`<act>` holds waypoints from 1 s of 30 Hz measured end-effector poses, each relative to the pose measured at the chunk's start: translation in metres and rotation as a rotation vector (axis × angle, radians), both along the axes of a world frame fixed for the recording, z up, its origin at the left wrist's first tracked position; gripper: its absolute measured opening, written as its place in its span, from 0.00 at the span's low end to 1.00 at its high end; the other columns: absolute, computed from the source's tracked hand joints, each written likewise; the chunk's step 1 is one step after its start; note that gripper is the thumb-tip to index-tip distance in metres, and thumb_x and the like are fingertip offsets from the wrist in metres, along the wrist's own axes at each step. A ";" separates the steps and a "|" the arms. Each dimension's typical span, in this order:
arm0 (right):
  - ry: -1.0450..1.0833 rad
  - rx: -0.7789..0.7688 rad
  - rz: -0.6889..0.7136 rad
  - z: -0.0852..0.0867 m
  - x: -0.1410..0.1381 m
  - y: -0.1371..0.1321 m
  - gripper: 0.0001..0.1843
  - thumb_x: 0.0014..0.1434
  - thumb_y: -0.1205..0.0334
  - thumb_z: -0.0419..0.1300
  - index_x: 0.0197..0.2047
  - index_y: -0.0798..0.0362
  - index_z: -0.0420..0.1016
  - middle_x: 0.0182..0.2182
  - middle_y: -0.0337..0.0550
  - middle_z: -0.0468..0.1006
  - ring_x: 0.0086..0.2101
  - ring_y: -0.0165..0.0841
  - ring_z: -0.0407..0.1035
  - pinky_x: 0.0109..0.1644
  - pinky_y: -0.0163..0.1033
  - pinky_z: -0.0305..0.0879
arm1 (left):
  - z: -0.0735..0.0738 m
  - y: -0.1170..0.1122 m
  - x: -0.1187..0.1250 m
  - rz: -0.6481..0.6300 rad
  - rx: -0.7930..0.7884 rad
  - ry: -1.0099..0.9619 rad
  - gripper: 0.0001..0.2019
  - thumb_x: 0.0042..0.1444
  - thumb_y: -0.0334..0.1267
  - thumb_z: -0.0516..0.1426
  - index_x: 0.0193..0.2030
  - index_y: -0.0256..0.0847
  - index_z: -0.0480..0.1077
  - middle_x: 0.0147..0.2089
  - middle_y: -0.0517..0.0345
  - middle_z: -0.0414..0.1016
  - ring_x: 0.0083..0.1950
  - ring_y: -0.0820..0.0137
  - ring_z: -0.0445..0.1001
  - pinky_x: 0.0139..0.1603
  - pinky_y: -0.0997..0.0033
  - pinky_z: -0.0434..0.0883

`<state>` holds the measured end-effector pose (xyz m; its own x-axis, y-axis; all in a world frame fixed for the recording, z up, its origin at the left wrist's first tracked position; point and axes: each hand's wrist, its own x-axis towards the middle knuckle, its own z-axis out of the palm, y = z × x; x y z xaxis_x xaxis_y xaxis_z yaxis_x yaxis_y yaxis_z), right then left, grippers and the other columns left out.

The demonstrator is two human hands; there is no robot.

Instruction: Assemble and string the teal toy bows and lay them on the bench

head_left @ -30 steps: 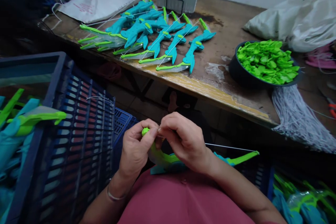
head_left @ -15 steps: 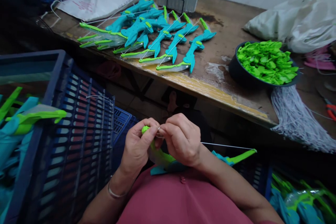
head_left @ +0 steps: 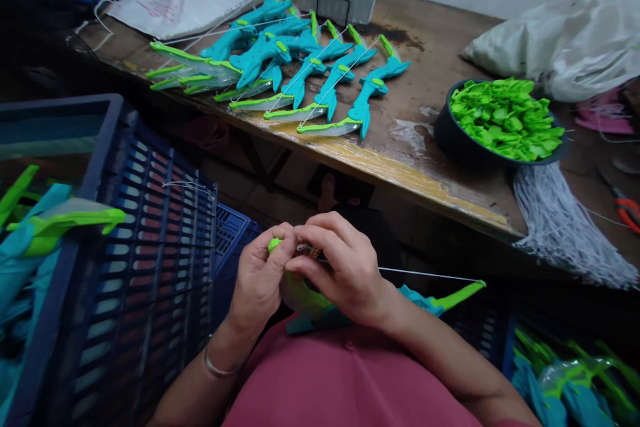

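Note:
A green and teal toy bow [head_left: 440, 300] lies across my lap, one green limb tip sticking out to the right. My left hand [head_left: 257, 280] is closed around the other green tip [head_left: 273, 244]. Right beside it, my right hand [head_left: 340, 270] pinches the thin white string [head_left: 425, 274], which runs taut to the right tip. Both hands touch each other just above my red shirt.
Several finished bows [head_left: 300, 70] lie in a row on the worn wooden table [head_left: 425, 173]. A dark bowl of green parts [head_left: 503, 120] and a bundle of white strings [head_left: 555, 220] sit at the right. A blue crate [head_left: 125, 247] with bows stands at my left.
My right hand has shifted slightly left and curled over the left hand's fingers at the bow tip. The bow's right tip dipped a little.

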<state>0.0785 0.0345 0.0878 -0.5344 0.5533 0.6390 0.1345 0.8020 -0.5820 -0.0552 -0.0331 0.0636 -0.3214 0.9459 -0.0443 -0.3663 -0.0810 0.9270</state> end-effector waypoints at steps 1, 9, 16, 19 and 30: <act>0.003 -0.040 0.027 0.001 0.000 0.001 0.12 0.69 0.56 0.60 0.51 0.55 0.74 0.40 0.48 0.78 0.39 0.32 0.74 0.40 0.36 0.75 | 0.000 0.000 0.000 -0.018 0.016 0.000 0.10 0.66 0.42 0.61 0.35 0.40 0.76 0.32 0.59 0.70 0.32 0.74 0.67 0.33 0.77 0.66; -0.104 0.062 0.054 0.005 0.004 0.008 0.09 0.71 0.65 0.56 0.42 0.57 0.76 0.34 0.45 0.76 0.33 0.29 0.70 0.36 0.34 0.70 | 0.000 -0.004 0.002 -0.039 0.016 0.038 0.11 0.69 0.40 0.56 0.35 0.40 0.72 0.32 0.60 0.67 0.30 0.74 0.65 0.29 0.75 0.64; -0.202 0.189 0.015 0.011 0.014 0.011 0.09 0.68 0.69 0.56 0.34 0.58 0.73 0.30 0.45 0.75 0.31 0.30 0.68 0.34 0.35 0.67 | 0.003 -0.002 0.003 -0.043 0.020 0.063 0.14 0.71 0.39 0.54 0.32 0.40 0.66 0.28 0.63 0.63 0.27 0.75 0.64 0.27 0.74 0.63; -0.229 0.195 -0.014 0.013 0.023 0.014 0.09 0.65 0.72 0.53 0.34 0.57 0.72 0.30 0.44 0.73 0.31 0.30 0.66 0.33 0.36 0.65 | 0.004 -0.003 0.003 -0.040 0.017 0.086 0.14 0.71 0.39 0.53 0.32 0.40 0.65 0.27 0.63 0.63 0.26 0.75 0.63 0.26 0.73 0.64; -0.381 0.396 -0.107 0.010 0.036 0.023 0.10 0.58 0.71 0.51 0.27 0.55 0.69 0.26 0.43 0.65 0.29 0.34 0.56 0.32 0.40 0.58 | 0.007 -0.004 0.006 -0.070 0.018 0.073 0.13 0.71 0.38 0.54 0.32 0.40 0.66 0.30 0.62 0.62 0.27 0.75 0.64 0.25 0.72 0.63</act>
<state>0.1145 0.0574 0.0978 -0.7223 0.3742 0.5816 0.3692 0.9197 -0.1333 -0.0490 -0.0367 0.0705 -0.2560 0.9667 -0.0057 -0.3036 -0.0748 0.9499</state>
